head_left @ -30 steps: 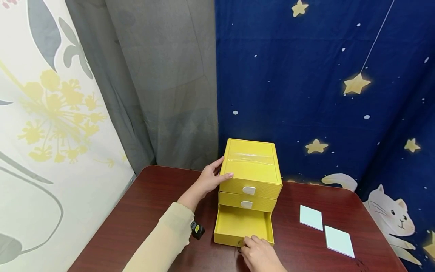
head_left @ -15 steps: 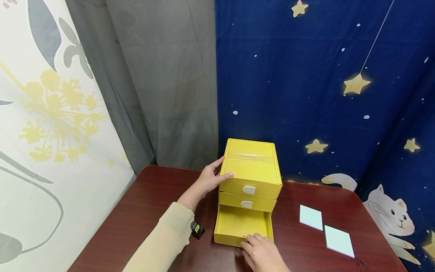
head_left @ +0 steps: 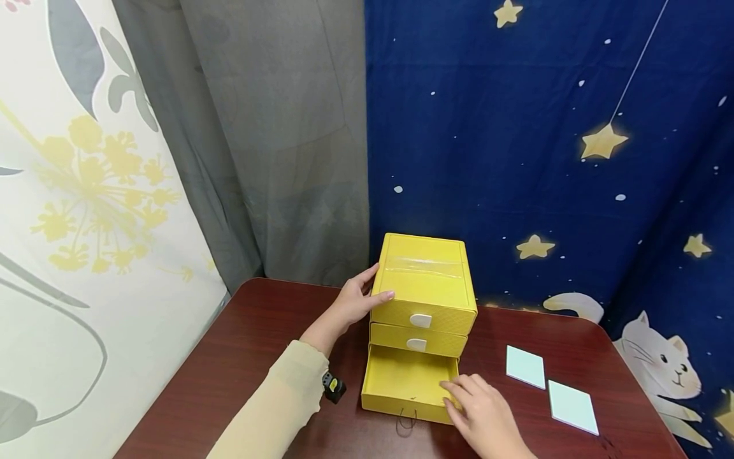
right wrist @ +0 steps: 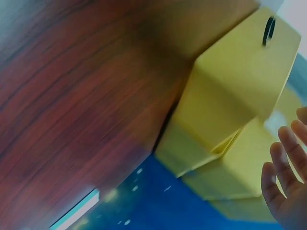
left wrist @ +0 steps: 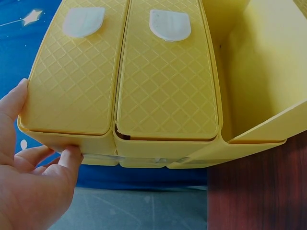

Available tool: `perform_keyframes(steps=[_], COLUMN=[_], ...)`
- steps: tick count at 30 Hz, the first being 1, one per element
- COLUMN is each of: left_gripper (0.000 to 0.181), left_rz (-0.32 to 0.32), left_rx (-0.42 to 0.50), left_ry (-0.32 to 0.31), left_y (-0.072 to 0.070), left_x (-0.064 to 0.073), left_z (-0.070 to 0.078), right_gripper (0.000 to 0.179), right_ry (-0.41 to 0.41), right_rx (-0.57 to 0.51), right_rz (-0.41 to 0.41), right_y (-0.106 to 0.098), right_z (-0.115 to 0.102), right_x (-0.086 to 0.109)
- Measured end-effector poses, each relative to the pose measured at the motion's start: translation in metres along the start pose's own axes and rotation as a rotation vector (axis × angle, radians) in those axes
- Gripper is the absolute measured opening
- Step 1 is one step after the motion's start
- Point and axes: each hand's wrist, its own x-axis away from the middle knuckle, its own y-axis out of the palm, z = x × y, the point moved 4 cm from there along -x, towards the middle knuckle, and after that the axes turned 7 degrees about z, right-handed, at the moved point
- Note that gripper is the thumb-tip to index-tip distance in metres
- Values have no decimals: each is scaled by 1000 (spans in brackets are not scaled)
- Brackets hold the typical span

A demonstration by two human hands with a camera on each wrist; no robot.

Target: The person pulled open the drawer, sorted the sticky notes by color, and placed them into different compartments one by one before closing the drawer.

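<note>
A yellow drawer unit (head_left: 425, 271) stands on the table, its bottom drawer (head_left: 378, 403) pulled out and its upper two drawers in. My left hand (head_left: 352, 303) holds the unit's upper left corner, thumb over the top front edge and fingers along the side. In the left wrist view, its fingers bend against the yellow side panel (left wrist: 96, 143). A thin dark string loop (head_left: 406, 424) hangs at the bottom drawer's front. My right hand (head_left: 484, 411) is near that drawer's right front corner, fingers loosely spread and holding nothing.
Two pale square pads (head_left: 525, 366) lie on the dark red table (head_left: 275, 319) to the right, with a dark thread beside the nearer one. White tab pulls (head_left: 421, 320) mark the upper drawers. A blue curtain (head_left: 516, 127) hangs close behind the unit.
My right hand has let go of the string loop at the drawer front and moved right. The drawer stays pulled out. My left hand has not moved.
</note>
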Motion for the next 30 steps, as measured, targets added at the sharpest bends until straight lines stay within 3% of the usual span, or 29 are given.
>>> perform_keyframes(steps=[6, 13, 18, 30], left_gripper=[87, 87, 86, 86], left_rz=[0, -1, -3, -5], left_rx=[-3, 3, 11, 22], left_ry=[-1, -2, 0, 10], left_y=[0, 0, 0, 0], left_x=[-1, 0, 0, 0], left_z=[0, 0, 0, -1], right_gripper=[24, 32, 39, 63], right_ry=[133, 286, 334, 421], right_rx=[69, 135, 145, 162], right_rz=[-8, -99, -141, -354], right_y=[-10, -13, -11, 0], right_z=[34, 65, 82, 115], right_x=[7, 13, 18, 30])
